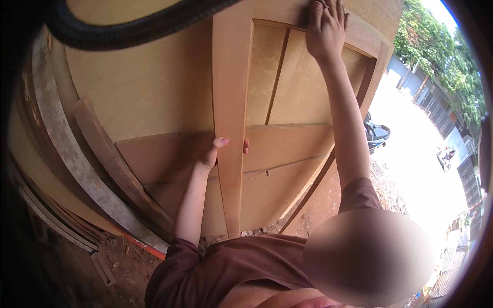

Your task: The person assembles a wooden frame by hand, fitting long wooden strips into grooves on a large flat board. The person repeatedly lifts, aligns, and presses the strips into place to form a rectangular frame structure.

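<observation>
Hands (209,153) (327,33), two, on one pale wooden frame (229,92)

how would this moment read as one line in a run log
left hand: gripping wooden upright | right hand: on upper rail | behind upright: brown sheet | picture right: green trees
</observation>
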Demonstrator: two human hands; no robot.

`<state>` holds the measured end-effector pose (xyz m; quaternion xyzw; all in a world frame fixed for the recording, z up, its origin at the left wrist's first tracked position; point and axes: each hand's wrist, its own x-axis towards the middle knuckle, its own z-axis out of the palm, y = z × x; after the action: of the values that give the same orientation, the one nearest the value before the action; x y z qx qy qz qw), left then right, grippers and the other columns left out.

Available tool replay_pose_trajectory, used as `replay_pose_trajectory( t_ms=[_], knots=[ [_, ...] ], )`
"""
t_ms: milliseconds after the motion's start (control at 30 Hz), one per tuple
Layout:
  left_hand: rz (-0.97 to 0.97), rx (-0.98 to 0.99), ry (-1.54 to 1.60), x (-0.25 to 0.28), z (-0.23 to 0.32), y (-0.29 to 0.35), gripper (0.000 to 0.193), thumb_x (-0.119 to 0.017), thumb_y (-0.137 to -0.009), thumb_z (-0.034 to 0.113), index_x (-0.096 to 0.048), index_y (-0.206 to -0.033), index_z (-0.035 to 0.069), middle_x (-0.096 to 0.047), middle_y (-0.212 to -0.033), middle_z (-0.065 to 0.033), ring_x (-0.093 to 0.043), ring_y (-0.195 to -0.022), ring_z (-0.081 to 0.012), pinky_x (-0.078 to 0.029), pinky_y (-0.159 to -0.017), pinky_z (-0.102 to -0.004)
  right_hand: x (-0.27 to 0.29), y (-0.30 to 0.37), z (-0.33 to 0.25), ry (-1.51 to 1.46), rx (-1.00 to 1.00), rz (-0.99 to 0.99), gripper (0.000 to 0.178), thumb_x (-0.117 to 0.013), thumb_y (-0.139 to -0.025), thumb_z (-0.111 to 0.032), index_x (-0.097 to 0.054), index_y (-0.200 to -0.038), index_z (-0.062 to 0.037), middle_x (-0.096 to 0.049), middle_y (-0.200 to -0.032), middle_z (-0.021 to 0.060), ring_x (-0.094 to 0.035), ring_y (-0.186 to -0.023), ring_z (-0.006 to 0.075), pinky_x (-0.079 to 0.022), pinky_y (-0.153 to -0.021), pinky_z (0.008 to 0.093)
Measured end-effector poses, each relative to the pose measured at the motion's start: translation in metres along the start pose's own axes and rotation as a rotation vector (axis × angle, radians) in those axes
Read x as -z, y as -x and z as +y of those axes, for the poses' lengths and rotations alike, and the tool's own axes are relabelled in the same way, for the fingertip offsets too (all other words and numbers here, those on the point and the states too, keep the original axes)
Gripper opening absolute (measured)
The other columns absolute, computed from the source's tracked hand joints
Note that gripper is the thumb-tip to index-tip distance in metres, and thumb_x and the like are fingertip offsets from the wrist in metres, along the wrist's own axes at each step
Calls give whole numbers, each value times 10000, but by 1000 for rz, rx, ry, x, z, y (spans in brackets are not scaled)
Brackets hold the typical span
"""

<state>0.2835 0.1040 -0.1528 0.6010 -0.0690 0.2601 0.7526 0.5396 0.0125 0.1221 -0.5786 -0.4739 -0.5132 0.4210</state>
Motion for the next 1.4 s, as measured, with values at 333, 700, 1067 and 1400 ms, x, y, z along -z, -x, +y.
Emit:
replay_pose_trajectory(
  t_ms=[333,700,1067,1400],
  knots=[
    [-43,37,211,4,-5,2,1238,6,-859,932,-496,-1440,-39,-657,-990,-159,-626,-877,-264,-488,-856,-415,1,65,-173,-37,602,-339,400,-480,-1072,-410,-666,-1384,-244,-505,-1552,30,-343,-1512,298,-234,-1257,532],
    [-270,177,415,-7,-22,18,1346,66,-740,1006,-535,-1433,22,-669,-1060,-149,-633,-1001,-243,-483,-977,-385,49,69,-152,-50,828,-485,221,-732,-878,-254,-749,-956,-48,-724,-1018,66,-624,-1216,320,-399,-1177,520],
    [-411,212,356,-20,-81,56,1125,-181,-873,945,-560,-1341,-4,-626,-1002,-117,-597,-1017,-230,-438,-1010,-406,105,49,-165,542,792,-580,228,-715,-912,-207,-784,-1126,-170,-746,-1202,-8,-677,-1140,160,-480,-1048,475],
    [-327,159,165,-59,-82,83,690,-836,-813,249,-521,-1380,13,-658,-1135,-117,-620,-1147,-234,-484,-1035,-404,146,199,-185,317,1043,-1036,409,-721,-829,-292,-729,-1162,-55,-697,-1182,85,-625,-1239,292,-448,-1149,427]
  ],
)
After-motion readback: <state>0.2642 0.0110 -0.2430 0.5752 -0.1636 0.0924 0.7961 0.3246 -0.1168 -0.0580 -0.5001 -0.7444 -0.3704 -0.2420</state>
